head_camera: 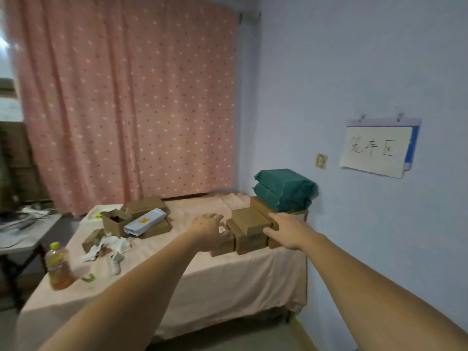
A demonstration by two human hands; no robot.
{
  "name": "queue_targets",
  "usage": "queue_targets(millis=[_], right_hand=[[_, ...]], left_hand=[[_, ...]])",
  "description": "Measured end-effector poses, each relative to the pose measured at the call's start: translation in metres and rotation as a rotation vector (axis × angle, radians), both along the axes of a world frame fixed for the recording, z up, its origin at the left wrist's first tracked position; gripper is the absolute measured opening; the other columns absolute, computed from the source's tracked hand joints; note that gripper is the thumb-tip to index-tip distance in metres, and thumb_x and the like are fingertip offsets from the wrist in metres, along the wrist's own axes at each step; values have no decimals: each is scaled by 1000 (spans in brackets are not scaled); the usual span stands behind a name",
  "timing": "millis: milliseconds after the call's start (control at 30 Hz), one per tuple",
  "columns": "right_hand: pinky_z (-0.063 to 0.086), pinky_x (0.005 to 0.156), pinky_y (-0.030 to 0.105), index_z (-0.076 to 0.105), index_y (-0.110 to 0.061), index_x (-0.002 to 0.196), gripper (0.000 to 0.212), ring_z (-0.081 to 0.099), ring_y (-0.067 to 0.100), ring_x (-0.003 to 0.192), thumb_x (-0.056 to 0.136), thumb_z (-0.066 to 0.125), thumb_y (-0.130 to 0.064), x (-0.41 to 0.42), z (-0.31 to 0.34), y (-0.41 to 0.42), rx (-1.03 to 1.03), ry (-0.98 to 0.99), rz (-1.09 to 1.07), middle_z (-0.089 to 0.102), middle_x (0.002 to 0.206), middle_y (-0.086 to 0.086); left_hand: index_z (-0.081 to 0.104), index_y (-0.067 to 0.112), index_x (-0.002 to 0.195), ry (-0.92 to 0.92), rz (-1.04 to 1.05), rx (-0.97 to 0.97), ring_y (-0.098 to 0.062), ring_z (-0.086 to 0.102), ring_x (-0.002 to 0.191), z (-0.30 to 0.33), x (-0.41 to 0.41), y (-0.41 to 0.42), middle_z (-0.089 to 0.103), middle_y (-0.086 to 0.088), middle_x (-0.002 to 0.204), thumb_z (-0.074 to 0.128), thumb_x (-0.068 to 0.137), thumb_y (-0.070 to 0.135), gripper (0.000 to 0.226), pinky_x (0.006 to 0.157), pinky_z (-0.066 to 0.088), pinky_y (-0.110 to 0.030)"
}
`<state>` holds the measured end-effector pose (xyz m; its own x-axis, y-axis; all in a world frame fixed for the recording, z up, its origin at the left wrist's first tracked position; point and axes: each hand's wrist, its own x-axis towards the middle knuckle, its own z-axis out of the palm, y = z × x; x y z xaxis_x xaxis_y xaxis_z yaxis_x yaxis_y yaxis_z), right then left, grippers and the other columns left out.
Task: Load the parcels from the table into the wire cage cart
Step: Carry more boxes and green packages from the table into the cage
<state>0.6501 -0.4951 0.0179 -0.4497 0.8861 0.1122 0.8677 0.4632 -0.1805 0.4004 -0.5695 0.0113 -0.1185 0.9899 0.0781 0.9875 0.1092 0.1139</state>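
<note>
Several brown cardboard parcels sit on the pink-clothed table (228, 287) near its right end. The top brown box (249, 221) lies on a lower box (250, 242), with a small box (222, 246) to its left. My right hand (286, 229) grips the top box's right corner, thumb on the front face. My left hand (207, 224) hovers over the small box with relaxed fingers, just left of the top box. Two green wrapped parcels (283, 188) are stacked on a box behind. The wire cage cart is not in view.
At the table's left are more brown boxes (147, 206), a white-and-blue package (144, 221), an open box (115, 221), crumpled paper (109, 247) and a bottle (59, 267) near the front edge. A grey side table (22, 231) stands left. The wall with a sign (374, 150) is close on the right.
</note>
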Motion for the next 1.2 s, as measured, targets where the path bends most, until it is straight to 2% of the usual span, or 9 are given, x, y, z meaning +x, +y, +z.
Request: queue_targets(millis=[100,200,400,667,833,1033,1200], right_hand=[[39,116,48,30,-31,158,76,40,27,146,94,44,-68,-42,-7,30,-11,11,-4,36,164,1],[37,117,48,29,-32,159,74,37,27,148,95,44,-68,-73,-20,65,-43,12,-4,33,165,0],[36,115,48,28,-36,158,73,36,27,149,95,47,-67,-115,-56,149,-111,16,-6,31,166,-3],[38,115,49,29,-36,158,68,37,28,148,97,46,-63,-168,-88,260,-167,-11,27,32,166,-2],[40,113,45,40,-24,154,61,43,29,141,100,51,-51,-212,-103,318,-222,-16,68,42,158,7],[32,118,42,31,-20,159,64,33,28,149,103,52,-44,-268,-131,387,-324,83,12,31,166,6],[36,118,44,34,-20,158,64,39,28,146,103,52,-46,-294,-157,429,-391,123,-74,37,163,7]], left_hand=[[29,19,160,34,1,-36,-27,31,151,-8,-45,19,32,-4,167,41,100,65,76,121,28,-45],[31,20,160,-23,16,-35,-29,34,149,-21,-77,51,34,-4,165,41,99,67,78,121,31,-47],[33,25,158,-79,38,-67,-30,42,144,-59,-117,138,39,-4,162,41,95,71,78,115,37,-47],[39,21,154,-71,57,-98,-30,48,138,-102,-165,238,47,-5,157,39,93,73,80,108,40,-44],[34,19,157,-81,68,-130,-30,44,142,-124,-208,293,42,-6,161,40,94,70,81,112,38,-44],[32,16,158,-65,36,-173,-32,44,142,-153,-267,370,41,-9,161,40,97,69,81,113,38,-45],[26,13,159,-144,38,-222,-34,43,143,-186,-299,427,38,-11,162,39,98,68,84,112,40,-45]])
